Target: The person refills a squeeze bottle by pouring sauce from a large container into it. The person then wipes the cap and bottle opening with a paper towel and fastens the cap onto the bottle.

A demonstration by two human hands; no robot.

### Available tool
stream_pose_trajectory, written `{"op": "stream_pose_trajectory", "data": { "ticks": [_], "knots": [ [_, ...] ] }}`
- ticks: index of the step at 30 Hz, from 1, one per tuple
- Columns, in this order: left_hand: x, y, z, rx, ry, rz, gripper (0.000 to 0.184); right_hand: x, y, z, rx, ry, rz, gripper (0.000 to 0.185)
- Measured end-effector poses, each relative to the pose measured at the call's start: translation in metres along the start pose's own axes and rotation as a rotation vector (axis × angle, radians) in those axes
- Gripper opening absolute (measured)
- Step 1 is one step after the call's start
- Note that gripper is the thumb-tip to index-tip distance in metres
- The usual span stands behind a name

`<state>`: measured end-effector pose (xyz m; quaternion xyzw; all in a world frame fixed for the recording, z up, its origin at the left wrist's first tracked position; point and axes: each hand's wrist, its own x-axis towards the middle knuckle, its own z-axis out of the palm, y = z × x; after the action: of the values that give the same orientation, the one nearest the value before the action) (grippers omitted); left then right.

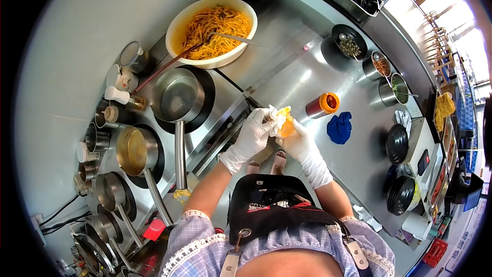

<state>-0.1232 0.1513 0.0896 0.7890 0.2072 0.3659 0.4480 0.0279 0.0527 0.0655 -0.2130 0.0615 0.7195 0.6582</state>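
Observation:
Both my hands wear white gloves and meet in front of my apron. My right hand (302, 149) grips a small orange lid (288, 128), partly covered by the fingers. My left hand (252, 134) pinches a crumpled whitish-yellow tissue (280, 115) against the lid. Just right of them, a jar of red sauce (323, 105) with an orange rim stands uncovered on the steel counter. Beside the jar lies a bunched blue cloth (339, 128).
At left, pots (178, 95) sit on burners, their handles pointing my way. A large white bowl (174, 54) of orange shreds holds utensils. Along the right edge are a black bowl (349, 42), steel containers (378, 65) and stacked black bowls (402, 195).

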Motion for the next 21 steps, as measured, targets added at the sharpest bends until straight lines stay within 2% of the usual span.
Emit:
{"op": "stream_pose_trajectory", "data": {
  "ticks": [3, 5, 6, 7, 10, 13, 15, 17, 19, 21],
  "knots": [
    [0.000, -0.002, -0.005, 0.040, -0.096, 0.098, 0.017, 0.000, 0.000, -0.002, -0.021, -0.047, -0.034, 0.043],
    [-0.005, -0.011, 0.008, 0.067, 0.051, 0.095, 0.017, 0.001, 0.000, -0.006, 0.052, -0.091, -0.030, 0.044],
    [-0.010, -0.011, 0.013, -0.039, 0.078, -0.010, 0.018, 0.003, 0.000, -0.008, 0.127, -0.133, -0.022, 0.044],
    [-0.013, -0.008, 0.018, -0.039, 0.076, -0.010, 0.018, 0.002, 0.001, -0.004, 0.129, -0.133, -0.023, 0.044],
    [-0.027, -0.002, 0.029, -0.073, 0.162, -0.216, 0.013, -0.002, 0.005, 0.003, 0.138, -0.067, -0.093, 0.044],
    [-0.029, -0.006, 0.033, -0.052, 0.223, -0.175, 0.016, -0.002, 0.004, 0.005, 0.152, -0.026, -0.119, 0.047],
    [-0.023, -0.006, 0.029, -0.079, 0.218, -0.183, 0.020, -0.002, 0.000, 0.009, 0.004, -0.134, -0.131, 0.048],
    [-0.017, -0.010, 0.024, -0.105, 0.212, -0.189, 0.024, 0.001, -0.004, 0.002, -0.031, -0.150, -0.123, 0.046],
    [-0.011, -0.012, 0.016, -0.264, 0.147, -0.230, 0.021, 0.001, -0.007, -0.001, -0.066, -0.165, -0.119, 0.045],
    [-0.005, -0.010, 0.008, -0.610, 0.095, -0.415, 0.015, -0.003, -0.011, -0.001, -0.267, -0.017, -0.139, 0.042]
  ]
}}
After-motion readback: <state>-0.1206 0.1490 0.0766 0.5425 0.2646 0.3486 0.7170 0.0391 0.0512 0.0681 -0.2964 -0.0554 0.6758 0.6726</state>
